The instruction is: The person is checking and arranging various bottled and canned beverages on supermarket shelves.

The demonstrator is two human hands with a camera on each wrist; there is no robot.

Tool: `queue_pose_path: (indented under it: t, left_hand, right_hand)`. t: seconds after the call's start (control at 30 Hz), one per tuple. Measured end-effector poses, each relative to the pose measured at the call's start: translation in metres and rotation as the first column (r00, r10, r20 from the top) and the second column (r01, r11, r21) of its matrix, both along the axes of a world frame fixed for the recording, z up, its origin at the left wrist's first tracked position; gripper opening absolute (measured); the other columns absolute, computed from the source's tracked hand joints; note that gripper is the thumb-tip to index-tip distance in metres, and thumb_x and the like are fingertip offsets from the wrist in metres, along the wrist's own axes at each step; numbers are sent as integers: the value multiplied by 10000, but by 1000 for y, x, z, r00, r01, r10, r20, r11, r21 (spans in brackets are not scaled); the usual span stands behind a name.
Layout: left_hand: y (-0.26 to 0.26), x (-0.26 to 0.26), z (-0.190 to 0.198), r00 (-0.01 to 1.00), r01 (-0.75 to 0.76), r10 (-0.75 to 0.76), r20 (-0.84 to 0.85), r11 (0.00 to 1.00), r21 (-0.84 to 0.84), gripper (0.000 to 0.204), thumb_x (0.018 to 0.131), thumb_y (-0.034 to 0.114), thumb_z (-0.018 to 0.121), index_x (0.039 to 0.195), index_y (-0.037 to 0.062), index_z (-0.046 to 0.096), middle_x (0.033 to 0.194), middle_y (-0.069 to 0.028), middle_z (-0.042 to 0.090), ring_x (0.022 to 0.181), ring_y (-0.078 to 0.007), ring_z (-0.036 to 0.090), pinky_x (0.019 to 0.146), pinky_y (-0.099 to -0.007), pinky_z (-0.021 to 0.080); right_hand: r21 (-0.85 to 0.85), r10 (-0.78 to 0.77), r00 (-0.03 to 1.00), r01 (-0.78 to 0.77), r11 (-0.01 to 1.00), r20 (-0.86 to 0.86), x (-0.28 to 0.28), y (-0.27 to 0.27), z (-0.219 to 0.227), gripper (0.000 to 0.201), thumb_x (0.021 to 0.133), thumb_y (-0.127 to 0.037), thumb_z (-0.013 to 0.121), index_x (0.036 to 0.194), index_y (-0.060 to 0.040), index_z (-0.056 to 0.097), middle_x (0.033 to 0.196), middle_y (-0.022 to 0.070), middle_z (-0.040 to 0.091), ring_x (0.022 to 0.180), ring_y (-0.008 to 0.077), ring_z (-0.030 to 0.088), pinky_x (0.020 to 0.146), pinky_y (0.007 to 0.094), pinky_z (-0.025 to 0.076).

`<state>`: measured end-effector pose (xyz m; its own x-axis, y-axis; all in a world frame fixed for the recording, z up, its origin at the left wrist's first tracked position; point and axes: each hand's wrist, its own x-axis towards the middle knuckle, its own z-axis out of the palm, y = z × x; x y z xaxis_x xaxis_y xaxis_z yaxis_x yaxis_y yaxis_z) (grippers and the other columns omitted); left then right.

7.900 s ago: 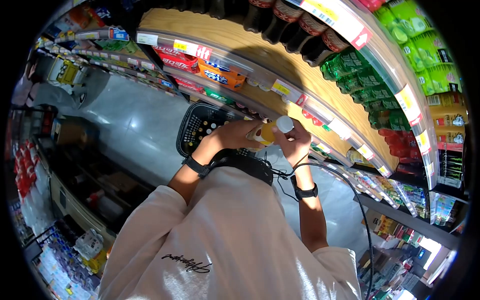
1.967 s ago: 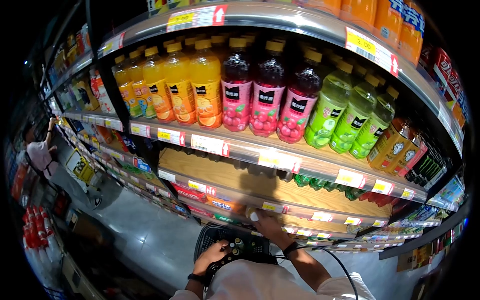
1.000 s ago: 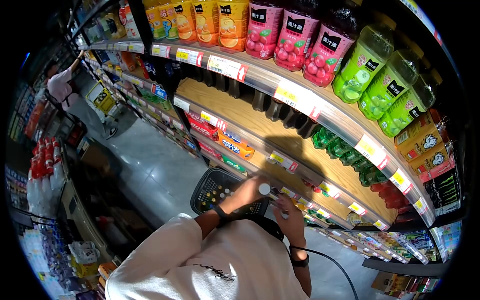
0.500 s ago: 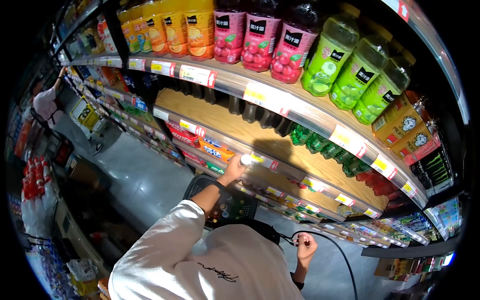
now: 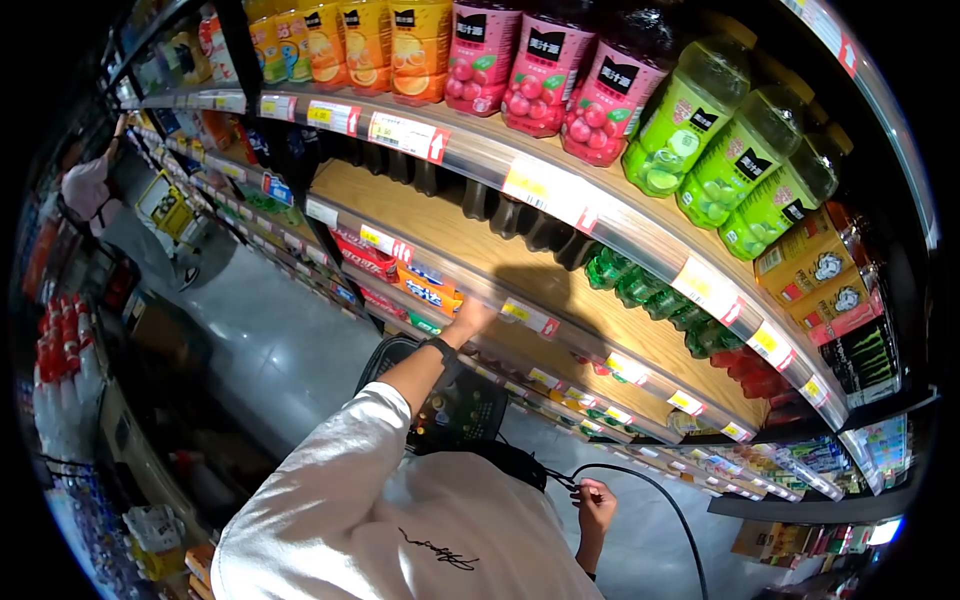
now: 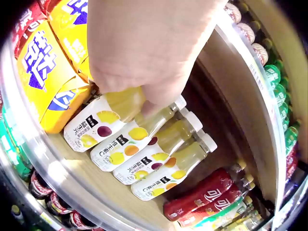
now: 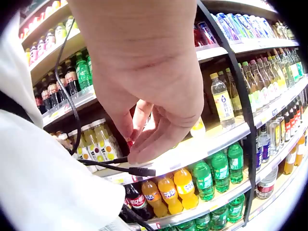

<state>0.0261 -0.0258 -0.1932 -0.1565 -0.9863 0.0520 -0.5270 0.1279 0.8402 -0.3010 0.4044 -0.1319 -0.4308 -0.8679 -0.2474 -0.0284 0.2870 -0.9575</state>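
Note:
In the head view my left hand (image 5: 474, 318) reaches into a lower shelf. The left wrist view shows it gripping the upper part of a yellow juice bottle (image 6: 94, 130) with a white fruit-print label. That bottle stands at the left end of a row of matching juice bottles (image 6: 161, 179) with white caps; the hand hides its cap. Low beside the body, my right hand (image 5: 596, 505) has curled fingers. Its thumb and fingertips pinch the end of a thin black cable (image 7: 108, 162), while a second cable connector (image 7: 142, 171) hangs just below them.
Orange soda packs (image 6: 45, 72) sit left of the juice row, red bottles (image 6: 204, 196) to its right. A dark basket (image 5: 480, 410) lies below the left arm. Large juice bottles (image 5: 545, 70) fill the shelf above. Another person (image 5: 95, 190) stands down the aisle at left.
Earlier both hands were at a white-capped bottle above the basket. The left hand has since carried it forward into the shelf, and the right hand has moved down and right to the cable.

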Motion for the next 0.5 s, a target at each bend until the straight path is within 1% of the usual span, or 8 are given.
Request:
queue_pose_path:
  t: [0.03,0.07,0.1,0.17,0.3,0.33,0.4,0.5]
  left_hand:
    - [1,4,4,996,-26,15,-92,992,-122,205,913,207,719,1025,36,737,905,-195,739,885,-374,715,802,-463,567]
    - [8,10,7,964,20,-15,-264,1000,14,187,905,130,688,1041,3,707,937,-207,733,918,-392,712,806,-456,560]
    - [13,12,13,966,9,-6,-260,1000,10,187,905,130,688,1041,3,707,937,-207,733,918,-392,712,806,-456,560]
    - [23,6,17,972,-129,44,-230,921,-368,178,895,53,646,1049,-33,664,990,-219,719,954,-401,702,803,-452,549]
    - [18,9,32,1000,31,-28,14,887,-461,170,891,55,623,1024,-51,636,1034,-238,704,984,-445,672,824,-492,547]
    - [10,10,23,992,78,-46,116,954,-290,150,883,56,621,1002,-27,658,1030,-236,709,974,-450,674,829,-506,554]
    - [-15,7,-13,979,80,-8,206,936,-344,143,876,54,626,996,-9,674,1022,-229,712,966,-438,682,828,-503,558]
    - [-11,3,-1,944,95,22,329,937,-336,149,863,60,643,994,37,711,997,-215,720,960,-404,703,826,-495,572]
  right_hand:
    - [17,20,1000,-20,1000,-9,2,-3,-3,105,995,-87,694,1050,-12,743,853,44,734,701,137,712,618,269,566]
    - [19,29,999,-29,999,-19,3,-5,-5,98,996,-87,700,1044,-15,747,841,42,735,706,136,718,621,269,571]
    - [14,39,999,-39,999,-14,4,-10,-7,98,996,-87,700,1044,-15,747,841,42,735,706,136,718,621,269,571]
    - [29,39,999,-38,999,-29,7,-12,-11,102,991,-93,715,1043,-11,747,830,45,737,711,143,727,625,274,579]
    - [67,33,999,-30,997,-37,20,-16,-17,109,989,-96,724,1038,-2,748,826,55,737,712,148,733,628,279,585]
    - [81,60,993,-52,995,-97,24,-18,-16,123,997,-116,720,1040,-3,743,838,57,738,716,149,731,622,282,586]
    - [102,93,983,-78,992,-157,27,-22,-16,140,1006,-137,715,1041,-3,738,849,58,739,720,149,728,617,285,587]
    - [82,153,966,-139,987,-207,26,-23,-22,156,1006,-143,715,1042,6,740,849,51,734,722,149,728,615,280,579]
